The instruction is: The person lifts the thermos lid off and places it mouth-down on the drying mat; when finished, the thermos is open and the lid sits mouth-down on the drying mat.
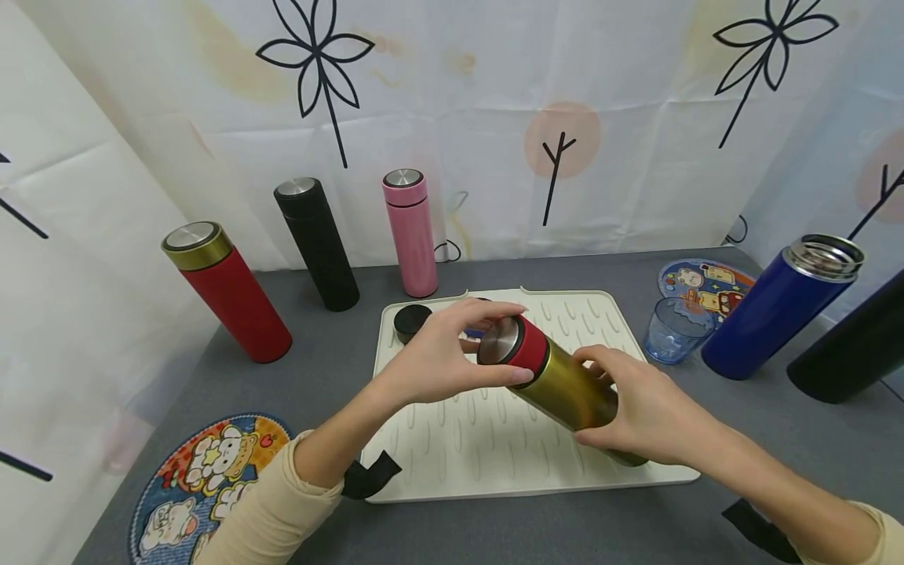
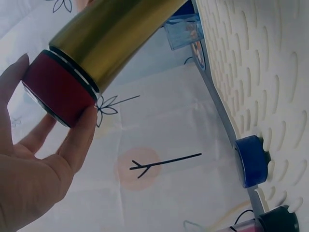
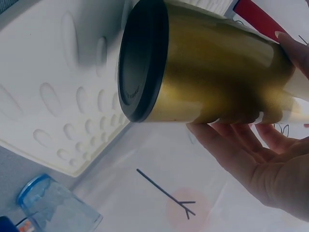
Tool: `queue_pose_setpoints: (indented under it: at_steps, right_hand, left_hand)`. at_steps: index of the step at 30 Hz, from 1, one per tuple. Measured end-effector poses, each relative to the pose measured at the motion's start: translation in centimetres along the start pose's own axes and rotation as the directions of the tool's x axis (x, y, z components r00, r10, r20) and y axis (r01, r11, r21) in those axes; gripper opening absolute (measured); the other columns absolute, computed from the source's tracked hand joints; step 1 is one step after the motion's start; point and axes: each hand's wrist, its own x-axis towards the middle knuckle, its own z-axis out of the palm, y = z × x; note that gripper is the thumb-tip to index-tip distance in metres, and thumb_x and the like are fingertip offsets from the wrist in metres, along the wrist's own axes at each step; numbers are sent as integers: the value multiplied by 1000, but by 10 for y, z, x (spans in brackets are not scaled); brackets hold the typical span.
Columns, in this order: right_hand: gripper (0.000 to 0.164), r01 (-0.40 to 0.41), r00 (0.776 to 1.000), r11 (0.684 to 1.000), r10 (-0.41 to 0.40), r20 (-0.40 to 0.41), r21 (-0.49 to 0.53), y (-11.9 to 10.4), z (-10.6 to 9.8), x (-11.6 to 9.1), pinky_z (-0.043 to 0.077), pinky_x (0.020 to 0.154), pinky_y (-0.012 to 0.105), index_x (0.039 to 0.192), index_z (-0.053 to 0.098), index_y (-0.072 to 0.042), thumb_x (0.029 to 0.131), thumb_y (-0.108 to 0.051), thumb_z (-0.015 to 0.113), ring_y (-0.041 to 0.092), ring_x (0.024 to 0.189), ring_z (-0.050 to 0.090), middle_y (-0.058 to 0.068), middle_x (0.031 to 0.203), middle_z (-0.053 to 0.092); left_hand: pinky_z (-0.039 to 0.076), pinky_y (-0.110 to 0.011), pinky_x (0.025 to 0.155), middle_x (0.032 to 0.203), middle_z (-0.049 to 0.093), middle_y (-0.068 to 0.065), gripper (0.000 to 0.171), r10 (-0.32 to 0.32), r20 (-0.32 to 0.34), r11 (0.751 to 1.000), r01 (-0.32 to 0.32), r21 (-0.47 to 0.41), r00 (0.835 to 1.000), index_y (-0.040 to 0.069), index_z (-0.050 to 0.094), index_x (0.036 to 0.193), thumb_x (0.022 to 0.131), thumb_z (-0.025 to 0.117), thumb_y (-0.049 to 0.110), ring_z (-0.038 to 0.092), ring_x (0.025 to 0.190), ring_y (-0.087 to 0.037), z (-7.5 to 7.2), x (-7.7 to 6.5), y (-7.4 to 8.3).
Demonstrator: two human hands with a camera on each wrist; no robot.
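A gold thermos bottle (image 1: pixel 565 384) with a red lid (image 1: pixel 534 345) is held tilted above a cream ribbed drying mat (image 1: pixel 452 447). My left hand (image 1: pixel 438 353) grips the red lid between thumb and fingers. Around the gold body curls my right hand (image 1: pixel 646 404), and the right wrist view shows the bottle's dark base (image 3: pixel 140 63). The lid sits on the bottle's upper end, with a dark ring between lid and body. On the mat stand a black lid (image 1: pixel 412 320) and a blue lid (image 2: pixel 251 162), the latter mostly hidden behind my left hand in the head view.
At the left and back stand a red bottle with gold lid (image 1: pixel 236 298), a black bottle (image 1: pixel 318 247) and a pink bottle (image 1: pixel 412 235). On the right are a blue glass (image 1: pixel 674 337), a lidless blue bottle (image 1: pixel 773 314), a dark bottle (image 1: pixel 858 345) and a round cartoon mat (image 1: pixel 706 282). Another cartoon mat (image 1: pixel 169 486) lies front left.
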Motion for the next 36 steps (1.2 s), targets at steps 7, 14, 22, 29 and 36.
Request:
queue_pose_setpoints:
  at_steps: [7,14,22,29,36]
  right_hand:
    - [75,36,996,998,-40,-83,-44,-1,4,-2,53,70,41,118,54,-8,57,-25,94,20,87,61,5,100,60]
    - [75,-1,987,992,-18,-157,-124,-4,8,-4,52,66,41,120,54,-7,57,-21,92,20,82,58,8,100,58]
    - [75,-17,962,977,-42,-269,-213,-7,10,-5,53,59,49,119,55,-8,55,-21,92,25,78,60,11,98,59]
    - [77,-9,931,962,-92,-353,-274,-5,12,-5,52,52,53,119,53,-9,53,-18,91,30,78,60,13,96,57]
    - [77,-26,918,956,-93,-385,-294,-4,14,-6,51,49,52,119,53,-9,52,-17,92,31,75,59,14,94,56]
  left_hand:
    - [54,-27,78,113,57,5,55,-78,-58,997,78,-1,995,17,63,127,77,82,29,58,102,-16,4,0,6]
    - [54,-30,74,112,60,9,49,-89,-120,995,93,26,989,22,65,123,78,81,31,57,101,-14,7,-1,8]
    - [53,-31,74,109,59,8,51,-63,-188,996,75,53,980,22,63,126,79,80,32,55,100,-15,11,-2,8]
    - [54,-32,74,110,59,6,52,-64,-226,996,78,51,972,19,63,125,79,80,33,54,100,-15,15,-2,9]
    - [54,-29,75,112,58,5,52,-74,-230,996,84,32,970,18,62,126,79,80,32,55,101,-14,18,0,8]
